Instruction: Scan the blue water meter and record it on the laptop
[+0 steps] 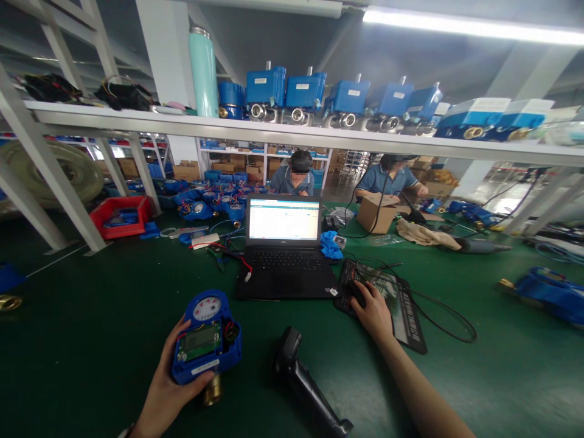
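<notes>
Two hands, two jobs at once. My left hand is wrapped from below around a blue water meter, its cover off so the green circuit board and the white dial face up at me; the brass fitting pokes out just under my thumb. My right hand is closed loosely over the black mouse, which sits on a mouse pad just right of the laptop. Between my hands, a little nearer me, the black handheld scanner lies on the green surface.

To do this well, I judge I should keep the meter tilted steady toward my face so the board and its label stay readable, gripping the plastic shell only and keeping my thumb off the exposed electronics and the loose red wires. The mouse cable loops out beyond my right hand, so small wrist moves are safer than sweeps. I would check the screen entry against the meter before clicking, since many similar blue meters lie beyond my left hand. Two other people work across the surface, well apart from me.
</notes>
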Motion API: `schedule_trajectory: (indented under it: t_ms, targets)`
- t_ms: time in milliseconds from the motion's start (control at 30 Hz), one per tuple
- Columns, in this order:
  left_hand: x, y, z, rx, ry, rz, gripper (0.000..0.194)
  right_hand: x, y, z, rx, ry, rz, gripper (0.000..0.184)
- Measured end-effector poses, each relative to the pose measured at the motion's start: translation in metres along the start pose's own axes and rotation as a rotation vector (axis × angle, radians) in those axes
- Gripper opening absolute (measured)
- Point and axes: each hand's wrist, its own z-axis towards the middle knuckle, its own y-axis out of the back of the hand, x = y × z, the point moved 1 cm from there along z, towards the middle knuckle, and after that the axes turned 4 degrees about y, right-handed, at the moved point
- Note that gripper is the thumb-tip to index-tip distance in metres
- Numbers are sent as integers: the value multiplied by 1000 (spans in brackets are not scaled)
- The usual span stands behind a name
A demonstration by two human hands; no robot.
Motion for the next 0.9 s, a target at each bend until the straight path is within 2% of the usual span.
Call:
schedule_trajectory:
  t_ms: [233, 433, 633, 900]
  targets:
    - [0, 1, 0, -6, 0, -2, 96, 3, 3, -1, 64, -39, -73, 45]
    - [1, 0, 0, 7, -25, -4, 95, -3, -3, 0, 38, -17, -66, 45]
    - [2, -1, 0, -39, -42, -38, 95, -7, -8, 0, 23, 6, -48, 44]
    - [1, -2, -1, -27, -42, -56, 95, -8, -10, 1, 51, 15, -36, 46]
